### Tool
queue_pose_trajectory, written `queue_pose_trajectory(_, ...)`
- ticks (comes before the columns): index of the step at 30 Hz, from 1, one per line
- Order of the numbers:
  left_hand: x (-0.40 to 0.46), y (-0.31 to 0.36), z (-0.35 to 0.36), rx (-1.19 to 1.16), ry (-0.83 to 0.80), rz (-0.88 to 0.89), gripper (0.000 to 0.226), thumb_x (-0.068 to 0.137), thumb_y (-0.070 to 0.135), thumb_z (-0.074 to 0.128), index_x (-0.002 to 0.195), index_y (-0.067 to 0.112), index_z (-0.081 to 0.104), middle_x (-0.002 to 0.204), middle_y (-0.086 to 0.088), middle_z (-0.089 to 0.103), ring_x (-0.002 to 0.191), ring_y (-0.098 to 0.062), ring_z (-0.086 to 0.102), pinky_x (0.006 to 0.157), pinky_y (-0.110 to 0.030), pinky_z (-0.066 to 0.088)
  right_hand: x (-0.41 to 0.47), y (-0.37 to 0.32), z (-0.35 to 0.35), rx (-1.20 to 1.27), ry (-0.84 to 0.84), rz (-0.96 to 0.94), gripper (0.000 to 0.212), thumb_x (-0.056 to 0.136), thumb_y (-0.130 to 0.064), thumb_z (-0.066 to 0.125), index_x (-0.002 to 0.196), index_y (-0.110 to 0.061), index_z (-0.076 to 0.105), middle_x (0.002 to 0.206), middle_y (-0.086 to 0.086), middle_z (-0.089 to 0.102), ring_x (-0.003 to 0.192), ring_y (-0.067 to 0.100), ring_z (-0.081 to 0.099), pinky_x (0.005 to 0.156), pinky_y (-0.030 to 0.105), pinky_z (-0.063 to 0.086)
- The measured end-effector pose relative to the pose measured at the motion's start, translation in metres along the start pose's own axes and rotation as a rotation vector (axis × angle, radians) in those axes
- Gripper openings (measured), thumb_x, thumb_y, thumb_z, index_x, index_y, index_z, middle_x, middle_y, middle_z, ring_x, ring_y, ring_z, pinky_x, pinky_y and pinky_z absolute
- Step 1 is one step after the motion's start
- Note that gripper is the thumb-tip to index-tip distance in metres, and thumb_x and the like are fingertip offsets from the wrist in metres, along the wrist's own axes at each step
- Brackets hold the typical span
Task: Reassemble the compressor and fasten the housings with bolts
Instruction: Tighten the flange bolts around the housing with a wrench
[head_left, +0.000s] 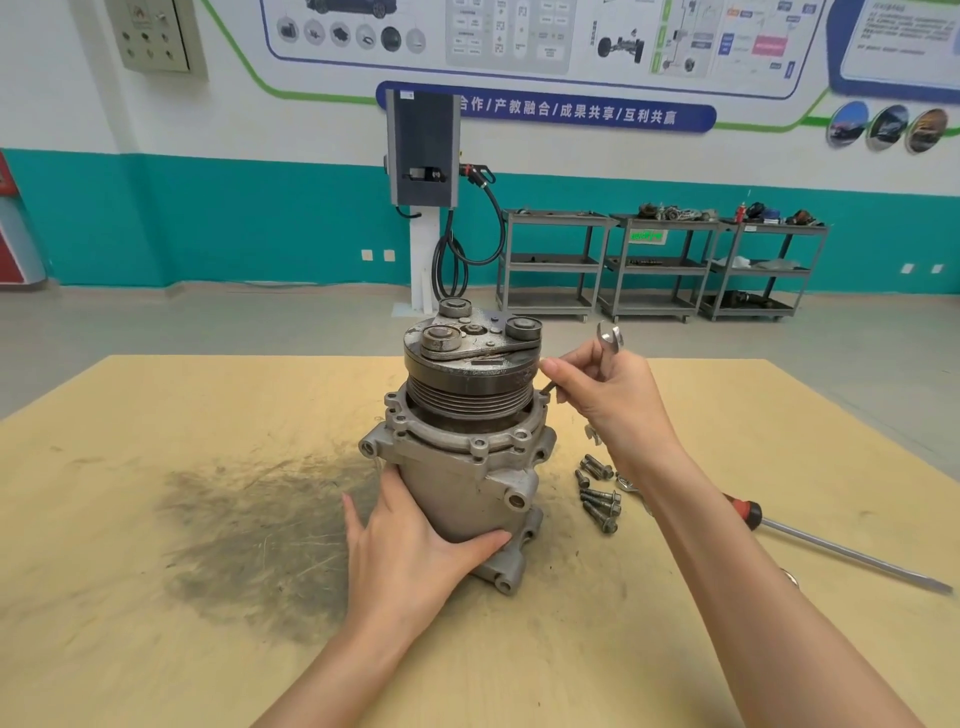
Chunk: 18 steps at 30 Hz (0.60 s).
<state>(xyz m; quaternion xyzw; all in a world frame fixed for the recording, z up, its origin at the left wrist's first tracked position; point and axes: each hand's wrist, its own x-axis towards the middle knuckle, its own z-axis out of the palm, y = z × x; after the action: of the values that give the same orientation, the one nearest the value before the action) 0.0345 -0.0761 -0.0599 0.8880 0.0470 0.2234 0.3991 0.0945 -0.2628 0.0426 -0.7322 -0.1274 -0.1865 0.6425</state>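
A grey metal compressor (467, 462) stands upright near the middle of a tan workbench (156, 649), its ribbed pulley (470, 397) and clutch plate (470, 338) uppermost. The left hand (410, 551) grips the lower body of the compressor from the near-left side, fingers wrapped behind the housing and thumb laid across its front just above the bottom flange. The right hand (605, 389) hovers just right of the pulley, fingers curled round a small open-end wrench (609, 340) whose jaw end sticks up above the knuckles, while thumb and forefinger pinch a dark slender part against the upper housing flange — what it is cannot be made out.

Right of the compressor's base, near but apart from it, lies a loose cluster of bolts (597, 493); further right a red-handled screwdriver (831, 551) lies slantwise, its tip close to the bench's right edge. Left of the compressor a broad dark grease smear (260, 530) stains the surface, and bare bench runs on to the left and near edges.

Behind the compressor the bench's far edge gives onto a grey floor — beyond it a wall-mounted charging unit (423, 150) with coiled cable, and to its right three grey shelf carts (660, 265) against a teal-and-white wall hung with posters (545, 36).
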Motion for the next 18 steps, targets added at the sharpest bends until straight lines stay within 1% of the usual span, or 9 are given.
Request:
queue_pose_trajectory(2, 0.0000, -0.0002, 0.0001, 0.004, -0.003, 0.000, 0.121, 0.047, 0.078, 0.076, 0.138, 0.016, 0.025, 0.134, 0.004, 0.059, 0.139, -0.018, 0.032, 0.124, -0.040, -0.004, -0.0010, -0.0003, 0.0021, -0.023, -0.013, -0.007, 0.014, 0.087, -0.015, 0.071, 0.079, -0.008, 0.063, 0.053, -0.012, 0.061, 0.046, -0.004, 0.050, 0.045, 0.008, 0.037)
queue_pose_trajectory(5, 0.0000, -0.0002, -0.0001, 0.010, -0.008, -0.007, 0.122, 0.047, 0.079, 0.075, 0.139, 0.015, 0.026, 0.133, 0.003, 0.059, 0.140, -0.020, 0.029, 0.124, -0.041, -0.003, -0.0012, -0.0011, 0.0022, -0.051, -0.053, 0.000, 0.010, 0.092, -0.012, 0.065, 0.082, -0.009, 0.066, 0.056, -0.015, 0.062, 0.050, -0.004, 0.052, 0.049, 0.007, 0.039)
queue_pose_trajectory(6, -0.0003, 0.0001, -0.0002, 0.006, -0.010, -0.014, 0.122, 0.046, 0.079, 0.075, 0.139, 0.015, 0.026, 0.133, 0.003, 0.059, 0.140, -0.020, 0.027, 0.124, -0.042, -0.002, -0.0012, -0.0012, 0.0018, -0.060, -0.081, 0.018, 0.011, 0.094, -0.012, 0.063, 0.084, -0.009, 0.067, 0.056, -0.014, 0.062, 0.050, -0.002, 0.050, 0.051, 0.009, 0.038)
queue_pose_trajectory(8, -0.0006, 0.0007, -0.0003, 0.003, -0.013, -0.022, 0.123, 0.046, 0.079, 0.075, 0.139, 0.015, 0.026, 0.134, 0.003, 0.058, 0.139, -0.021, 0.025, 0.125, -0.043, 0.000, -0.0009, -0.0008, 0.0007, -0.071, -0.123, 0.069, 0.012, 0.096, -0.012, 0.060, 0.087, -0.011, 0.069, 0.060, -0.007, 0.058, 0.053, 0.011, 0.042, 0.052, 0.021, 0.034)
queue_pose_trajectory(9, -0.0007, 0.0007, -0.0005, 0.004, -0.016, -0.023, 0.123, 0.046, 0.078, 0.076, 0.140, 0.015, 0.026, 0.134, 0.003, 0.058, 0.140, -0.022, 0.025, 0.125, -0.044, 0.000, -0.0008, -0.0004, 0.0000, -0.078, -0.128, 0.083, 0.012, 0.096, -0.012, 0.060, 0.088, -0.012, 0.069, 0.060, -0.006, 0.058, 0.055, 0.016, 0.040, 0.053, 0.023, 0.032)
queue_pose_trajectory(11, -0.0001, 0.0006, -0.0009, 0.007, -0.018, -0.019, 0.123, 0.046, 0.079, 0.076, 0.139, 0.015, 0.027, 0.134, 0.003, 0.059, 0.140, -0.022, 0.030, 0.124, -0.042, -0.003, -0.0001, -0.0003, -0.0006, -0.105, -0.130, 0.071, 0.013, 0.096, -0.011, 0.060, 0.085, -0.014, 0.067, 0.055, -0.016, 0.059, 0.051, 0.002, 0.047, 0.053, 0.014, 0.035)
queue_pose_trajectory(13, 0.0004, 0.0006, -0.0013, 0.013, -0.020, -0.011, 0.123, 0.047, 0.079, 0.075, 0.139, 0.014, 0.027, 0.132, 0.003, 0.060, 0.138, -0.020, 0.037, 0.124, -0.040, -0.005, -0.0003, 0.0000, 0.0004, -0.141, -0.128, 0.051, 0.015, 0.096, -0.011, 0.059, 0.082, -0.012, 0.066, 0.051, -0.022, 0.058, 0.049, -0.007, 0.051, 0.051, 0.008, 0.038)
queue_pose_trajectory(16, 0.0004, 0.0009, -0.0015, 0.027, -0.024, -0.004, 0.126, 0.047, 0.079, 0.075, 0.141, 0.011, 0.025, 0.132, 0.000, 0.060, 0.136, -0.019, 0.045, 0.124, -0.039, -0.006, -0.0012, -0.0006, 0.0021, -0.169, -0.117, 0.034, 0.017, 0.096, -0.014, 0.059, 0.079, -0.010, 0.062, 0.044, -0.023, 0.052, 0.045, -0.008, 0.049, 0.046, 0.006, 0.036)
queue_pose_trajectory(18, 0.0002, 0.0010, -0.0017, 0.033, -0.020, -0.003, 0.125, 0.048, 0.079, 0.075, 0.141, 0.012, 0.025, 0.132, 0.000, 0.061, 0.135, -0.020, 0.046, 0.123, -0.039, -0.006, -0.0015, -0.0014, 0.0011, -0.170, -0.115, 0.045, 0.019, 0.096, -0.015, 0.060, 0.078, -0.011, 0.062, 0.044, -0.021, 0.051, 0.045, -0.006, 0.047, 0.047, 0.009, 0.036)
